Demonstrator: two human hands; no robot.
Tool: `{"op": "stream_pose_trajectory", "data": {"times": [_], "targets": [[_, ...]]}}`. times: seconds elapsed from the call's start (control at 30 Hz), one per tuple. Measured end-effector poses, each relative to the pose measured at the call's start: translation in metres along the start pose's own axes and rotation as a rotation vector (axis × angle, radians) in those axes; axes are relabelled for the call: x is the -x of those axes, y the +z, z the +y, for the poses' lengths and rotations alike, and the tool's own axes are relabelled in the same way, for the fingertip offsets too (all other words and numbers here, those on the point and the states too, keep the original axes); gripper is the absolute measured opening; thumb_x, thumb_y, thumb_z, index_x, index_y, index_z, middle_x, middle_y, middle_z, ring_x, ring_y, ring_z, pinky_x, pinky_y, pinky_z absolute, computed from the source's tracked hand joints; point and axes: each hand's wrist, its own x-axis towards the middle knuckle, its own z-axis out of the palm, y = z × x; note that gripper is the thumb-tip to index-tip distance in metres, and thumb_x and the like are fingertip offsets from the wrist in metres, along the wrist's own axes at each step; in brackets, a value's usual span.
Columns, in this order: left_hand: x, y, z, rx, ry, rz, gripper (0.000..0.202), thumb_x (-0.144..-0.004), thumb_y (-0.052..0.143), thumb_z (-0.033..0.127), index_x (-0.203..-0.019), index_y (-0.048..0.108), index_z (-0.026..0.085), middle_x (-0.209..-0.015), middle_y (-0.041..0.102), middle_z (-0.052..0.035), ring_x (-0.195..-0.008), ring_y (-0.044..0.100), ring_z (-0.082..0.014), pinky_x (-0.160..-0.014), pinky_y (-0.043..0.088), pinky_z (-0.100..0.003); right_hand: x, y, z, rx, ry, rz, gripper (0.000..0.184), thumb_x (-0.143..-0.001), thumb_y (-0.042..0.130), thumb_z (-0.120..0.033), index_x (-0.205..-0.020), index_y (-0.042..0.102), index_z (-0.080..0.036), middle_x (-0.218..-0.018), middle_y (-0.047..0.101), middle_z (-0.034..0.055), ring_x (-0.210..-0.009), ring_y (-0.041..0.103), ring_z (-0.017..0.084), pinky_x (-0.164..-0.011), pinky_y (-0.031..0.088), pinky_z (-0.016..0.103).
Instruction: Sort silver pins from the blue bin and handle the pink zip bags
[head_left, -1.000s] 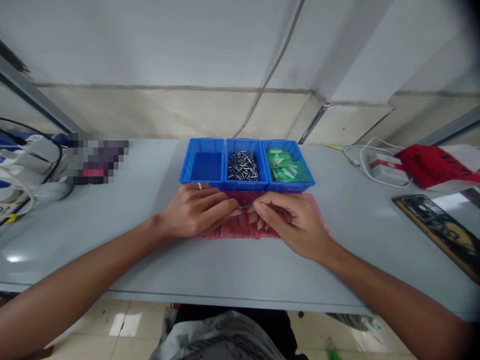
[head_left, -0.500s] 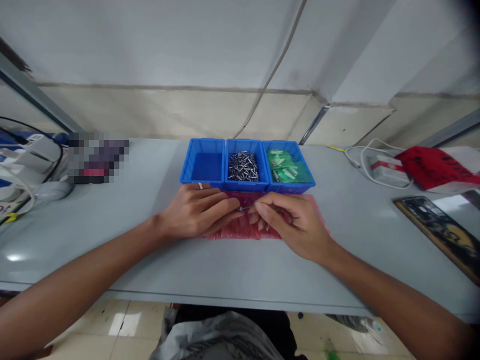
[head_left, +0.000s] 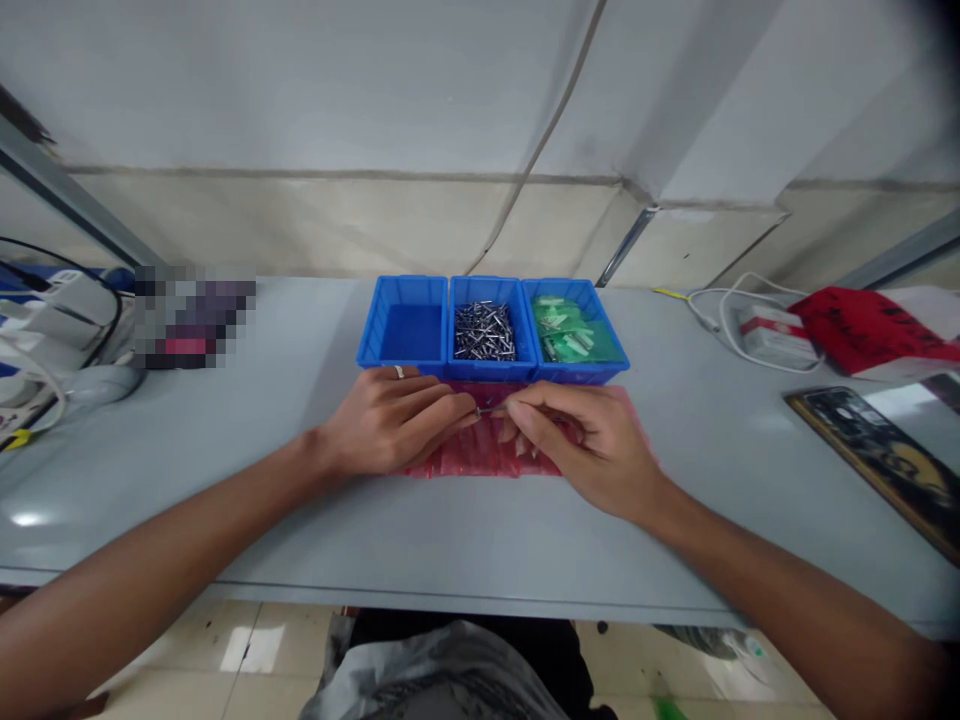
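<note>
Three blue bins (head_left: 409, 335) behind pink bags (head_left: 480, 455)

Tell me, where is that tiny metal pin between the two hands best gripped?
Probably at its ends, pinched with fingertips coming in from either side. The metal pin is thin and lies roughly level, left to right, above the pink bags; the left hand and right hand each pinch one end that way.

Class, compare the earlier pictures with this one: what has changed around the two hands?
Nothing visibly changed. The left hand and right hand still pinch the small metal pin between their fingers over the red bag; the blue bins stand as before.
</note>
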Motion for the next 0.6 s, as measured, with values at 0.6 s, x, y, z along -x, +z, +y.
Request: {"op": "stream_pose_trajectory", "data": {"times": [0.6], "targets": [[0.0013,0.0025,-0.0001,-0.005,0.023,0.0,0.009,-0.1,0.064,0.021,-0.093,0.063,0.015,-0.076,0.074,-0.0004,-0.06,0.066,-0.0121,-0.058,0.05,-0.026,0.0025,0.0006,0.0099,-0.135,0.219,-0.015,0.031,-0.104,0.06,-0.039,-0.084,0.07,-0.017,-0.074,0.071,0.0019,-0.063,0.066,0.011,-0.058,0.051,0.023]]}}
